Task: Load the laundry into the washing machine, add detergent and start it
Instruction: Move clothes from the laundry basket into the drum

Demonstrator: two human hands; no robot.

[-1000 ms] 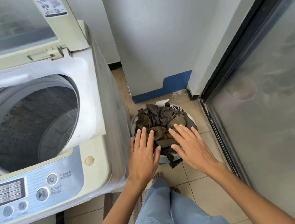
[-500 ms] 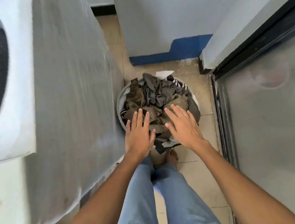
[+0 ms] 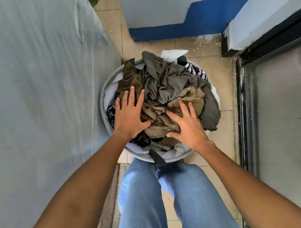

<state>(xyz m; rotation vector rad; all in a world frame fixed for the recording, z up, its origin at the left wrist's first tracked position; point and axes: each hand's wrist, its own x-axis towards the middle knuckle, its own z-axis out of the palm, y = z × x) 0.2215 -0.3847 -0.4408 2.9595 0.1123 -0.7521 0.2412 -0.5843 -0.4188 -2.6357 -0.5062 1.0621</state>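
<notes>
I look straight down at a round pale grey plastic laundry basket (image 3: 103, 109) standing on the beige tiled floor (image 3: 227, 135), just beside the grey side panel of the washing machine (image 3: 32, 93) on my left. The basket is heaped above its rim with a crumpled pile of olive, brown and dark grey clothes (image 3: 170, 94), with a few white and striped pieces at the edges.

My left hand (image 3: 129, 115) lies flat on the brown garment at the left of the heap, fingers spread and pointing away from me. My right hand (image 3: 186, 125) lies on the tan patterned cloth nearer my body, also splayed. Both palms rest on top of the fabric; neither has closed on anything, and the hands sit apart with a ridge of cloth between them.

The heap is directly under both hands, so I judge that the next move is simply to curl the fingers in and gather. The pile has no clear long axis; it is a mound. The machine's opening is out of view, up and to my left, so the left hand is the nearer one to the tub, and the lift would have to carry the bundle up over that side panel.
</notes>
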